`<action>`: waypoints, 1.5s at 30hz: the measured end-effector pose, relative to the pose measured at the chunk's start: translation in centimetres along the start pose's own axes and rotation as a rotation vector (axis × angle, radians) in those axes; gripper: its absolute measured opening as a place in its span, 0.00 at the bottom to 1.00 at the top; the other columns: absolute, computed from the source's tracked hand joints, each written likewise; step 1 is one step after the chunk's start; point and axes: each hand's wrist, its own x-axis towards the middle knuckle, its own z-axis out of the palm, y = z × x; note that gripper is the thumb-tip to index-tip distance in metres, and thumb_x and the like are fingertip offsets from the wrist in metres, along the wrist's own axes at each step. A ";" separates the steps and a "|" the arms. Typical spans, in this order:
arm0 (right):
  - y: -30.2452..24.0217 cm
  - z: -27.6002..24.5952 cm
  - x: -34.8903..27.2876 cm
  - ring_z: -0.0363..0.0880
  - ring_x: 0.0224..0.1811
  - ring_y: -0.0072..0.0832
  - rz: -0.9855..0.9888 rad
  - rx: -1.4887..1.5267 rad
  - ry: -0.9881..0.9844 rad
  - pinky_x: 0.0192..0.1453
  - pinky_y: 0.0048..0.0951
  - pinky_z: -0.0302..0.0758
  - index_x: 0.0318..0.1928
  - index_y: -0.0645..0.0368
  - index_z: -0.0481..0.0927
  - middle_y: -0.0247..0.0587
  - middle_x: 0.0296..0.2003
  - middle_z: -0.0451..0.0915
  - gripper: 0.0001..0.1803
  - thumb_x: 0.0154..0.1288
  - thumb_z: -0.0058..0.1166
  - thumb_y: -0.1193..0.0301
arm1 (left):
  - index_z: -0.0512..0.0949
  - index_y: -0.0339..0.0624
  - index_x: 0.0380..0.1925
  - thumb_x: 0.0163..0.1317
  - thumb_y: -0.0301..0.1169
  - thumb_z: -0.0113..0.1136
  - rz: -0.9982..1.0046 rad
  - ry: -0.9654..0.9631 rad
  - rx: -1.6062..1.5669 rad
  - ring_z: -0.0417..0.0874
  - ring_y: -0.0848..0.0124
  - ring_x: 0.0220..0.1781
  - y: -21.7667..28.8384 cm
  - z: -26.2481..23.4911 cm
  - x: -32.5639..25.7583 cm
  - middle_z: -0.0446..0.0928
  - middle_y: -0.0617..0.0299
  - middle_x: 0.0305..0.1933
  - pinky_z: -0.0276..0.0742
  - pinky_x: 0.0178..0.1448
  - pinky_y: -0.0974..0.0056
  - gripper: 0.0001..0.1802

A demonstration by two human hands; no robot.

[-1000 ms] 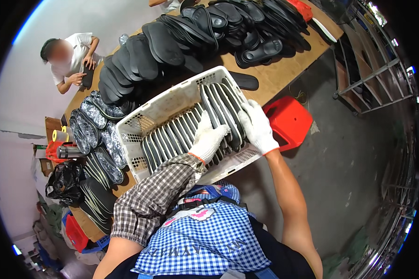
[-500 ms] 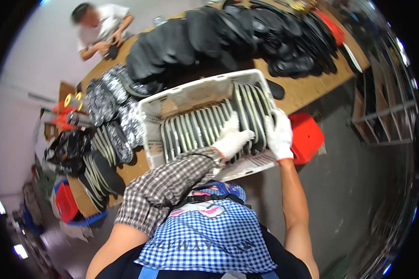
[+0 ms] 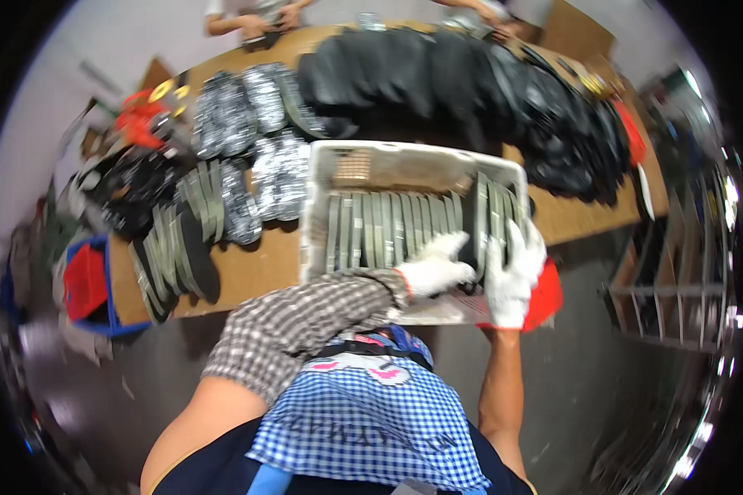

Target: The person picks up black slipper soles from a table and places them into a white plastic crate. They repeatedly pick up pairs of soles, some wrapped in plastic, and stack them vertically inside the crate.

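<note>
A white plastic crate (image 3: 417, 148) in front of me holds a row of shoe soles (image 3: 388, 227), dark with pale edges, standing on edge. At its right end, a taller bunch of soles (image 3: 480, 210) stands packed together. My left hand (image 3: 437, 266), in a white glove, lies inside the crate against the left side of that bunch, fingers stretched and apart. My right hand (image 3: 516, 276), also gloved, wraps the right end of the bunch by the crate wall. Thumb and fingers lie on either side of the end soles; part of the grip is hidden.
On the table (image 3: 276, 264) are silvery wrapped soles (image 3: 281, 173), pale-edged soles (image 3: 169, 264) and a long pile of black soles (image 3: 413, 74). A red stool (image 3: 546, 299) stands beside the crate, a shelf rack (image 3: 669, 289) farther right. Two people's hands (image 3: 260, 29) (image 3: 491, 16) work across the table.
My view has turned, so the crate appears straighter and farther right. My right hand has moved from the crate's rim onto the end soles; my left hand stays beside the bunch.
</note>
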 end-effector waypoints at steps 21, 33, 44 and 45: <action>-34.2 10.7 -2.3 0.84 0.67 0.43 -0.290 0.856 -1.110 0.69 0.40 0.82 0.79 0.66 0.68 0.59 0.67 0.81 0.43 0.75 0.69 0.55 | 0.85 0.33 0.58 0.66 0.32 0.72 -0.234 1.774 0.044 0.87 0.56 0.61 -19.5 -19.9 -37.0 0.86 0.47 0.59 0.82 0.68 0.56 0.22; -43.1 28.8 -8.8 0.78 0.62 0.44 0.521 1.007 -1.564 0.65 0.51 0.81 0.82 0.64 0.64 0.54 0.67 0.75 0.50 0.79 0.54 0.35 | 0.60 0.35 0.83 0.72 0.48 0.66 -0.905 1.426 0.242 0.66 0.44 0.85 -23.0 -29.3 -44.4 0.66 0.35 0.83 0.63 0.86 0.50 0.48; -46.6 29.5 -9.1 0.63 0.83 0.57 0.598 1.146 -1.755 0.82 0.64 0.64 0.87 0.60 0.53 0.58 0.83 0.62 0.60 0.76 0.38 0.22 | 0.61 0.33 0.82 0.58 0.44 0.83 -0.571 1.418 -0.277 0.78 0.58 0.76 -23.7 -34.7 -44.0 0.76 0.46 0.75 0.71 0.81 0.56 0.58; -47.0 29.5 -9.3 0.62 0.83 0.56 0.652 1.195 -1.745 0.82 0.65 0.63 0.87 0.60 0.53 0.57 0.83 0.61 0.60 0.76 0.38 0.22 | 0.55 0.33 0.84 0.55 0.43 0.85 -0.558 1.398 -0.279 0.75 0.57 0.79 -22.3 -34.7 -44.1 0.72 0.44 0.79 0.67 0.84 0.55 0.64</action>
